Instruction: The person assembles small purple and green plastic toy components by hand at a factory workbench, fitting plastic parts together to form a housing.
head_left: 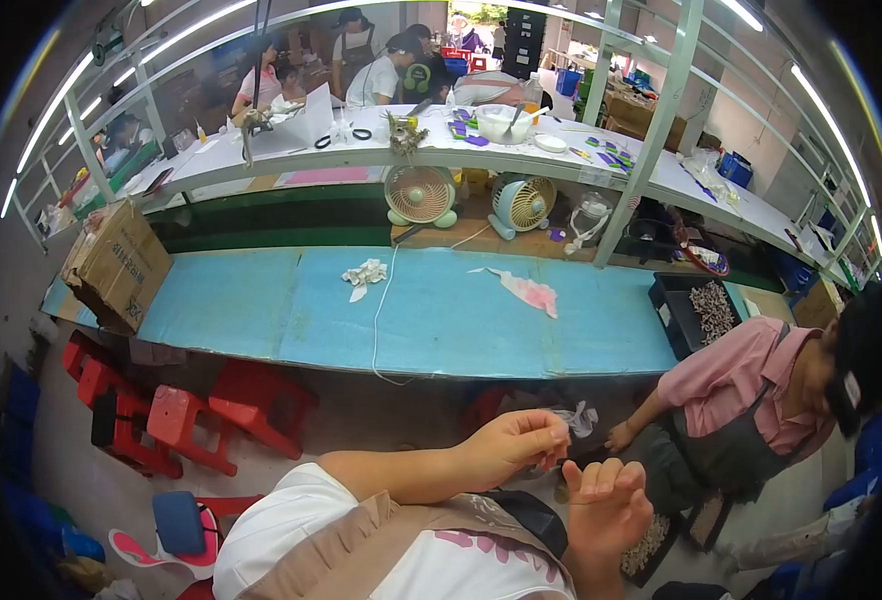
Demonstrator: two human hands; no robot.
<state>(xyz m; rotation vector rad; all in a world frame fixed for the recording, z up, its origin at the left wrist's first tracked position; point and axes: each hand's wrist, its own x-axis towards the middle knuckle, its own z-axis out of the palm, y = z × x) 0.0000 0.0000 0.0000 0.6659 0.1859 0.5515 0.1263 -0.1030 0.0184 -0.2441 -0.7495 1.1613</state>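
My left hand [523, 440] reaches across in front of my apron, its fingers curled in and thumb and fingertips together. Anything in that pinch is too small or hidden to make out. Close by on its right, my right hand [611, 510] is raised with the fingers loosely bent and the thumb apart; I see nothing in it. Both hands are in the air, nearer to me than the edge of the blue-covered table [441, 300]. Beyond my left hand, a crumpled whitish cloth [578, 418] hangs or lies below the table edge.
A co-worker in pink [751, 390] sits close on the right, near a black tray [673, 318] of small pieces. On the table lie a crumpled tissue [365, 277] and a pink-stained cloth [531, 292]. A carton [121, 262] and red stools [176, 425] stand left; two fans [421, 193] sit behind.
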